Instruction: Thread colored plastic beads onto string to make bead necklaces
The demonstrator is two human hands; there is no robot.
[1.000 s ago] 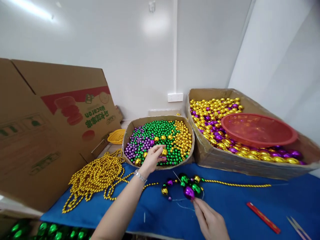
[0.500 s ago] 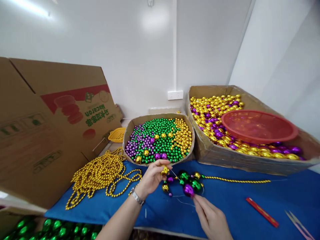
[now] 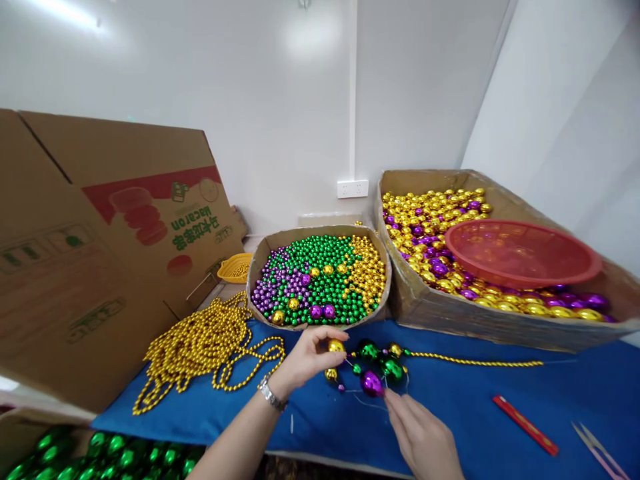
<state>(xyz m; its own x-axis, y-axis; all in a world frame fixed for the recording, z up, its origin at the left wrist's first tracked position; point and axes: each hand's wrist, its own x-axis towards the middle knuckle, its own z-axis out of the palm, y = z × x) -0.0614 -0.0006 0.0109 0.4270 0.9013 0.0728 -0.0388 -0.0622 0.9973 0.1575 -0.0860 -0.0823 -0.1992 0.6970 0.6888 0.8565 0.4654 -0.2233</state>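
Observation:
Between the thumb and fingers of my left hand (image 3: 313, 357) is a large gold bead (image 3: 337, 346), part of a threaded cluster. My right hand (image 3: 420, 427) is pinched beside a big purple bead (image 3: 371, 383); thin clear string shows at its fingertips. Green beads (image 3: 393, 369) lie between the hands in the same cluster, with smaller gold and purple ones around them. A strand of small gold beads (image 3: 475, 360) runs from the cluster to the right across the blue cloth (image 3: 465, 400). Loose string curls below the purple bead.
A carton of small green, purple and gold beads (image 3: 255, 293) stands behind my hands. At right, a larger carton (image 3: 425, 320) holds gold and purple beads under a red basin (image 3: 525, 257). Gold bead strands (image 3: 200, 343) lie left. Snips (image 3: 597, 447) and a red strip (image 3: 525, 424) lie right.
The purple bead has shifted slightly left, away from my right fingertips. My left hand has lowered and moved slightly right with the gold bead, its fingers lying more across the top.

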